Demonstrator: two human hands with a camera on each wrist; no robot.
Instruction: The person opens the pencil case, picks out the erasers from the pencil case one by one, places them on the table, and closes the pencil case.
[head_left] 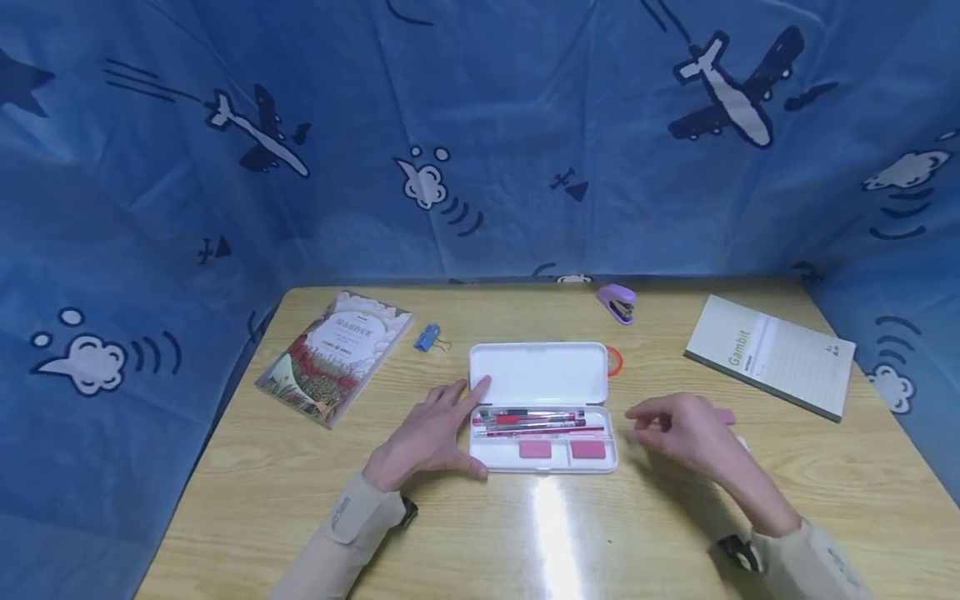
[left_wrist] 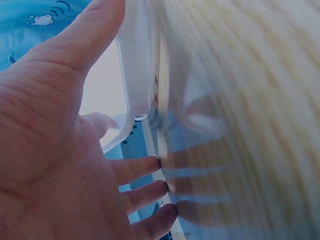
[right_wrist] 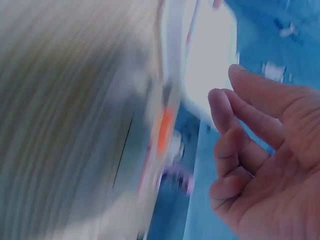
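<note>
A white pencil case (head_left: pixel 492 456) lies with its lid (head_left: pixel 538 373) raised at the back. Several pens (head_left: pixel 536 422) fill its rear compartment, and two pink erasers (head_left: pixel 536 449) sit in the front part. My left hand (head_left: pixel 429 439) is spread along the case's left side, thumb at the front corner and index finger against the lid. In the left wrist view, the other fingertips (left_wrist: pixel 159 220) rest on the tabletop. Just right of the case hovers my right hand (head_left: pixel 686 429), fingers loosely bent with nothing between them. A pink object (head_left: pixel 725 415) shows partly behind it.
An orange ring-shaped item (head_left: pixel 614 361) is partly behind the lid. Farther back are a blue binder clip (head_left: pixel 429 337) and a purple stapler (head_left: pixel 618 302). An illustrated book (head_left: pixel 335 357) lies left, a notebook (head_left: pixel 771 354) right. Blue printed cloth (head_left: pixel 480 208) hangs beyond the table.
</note>
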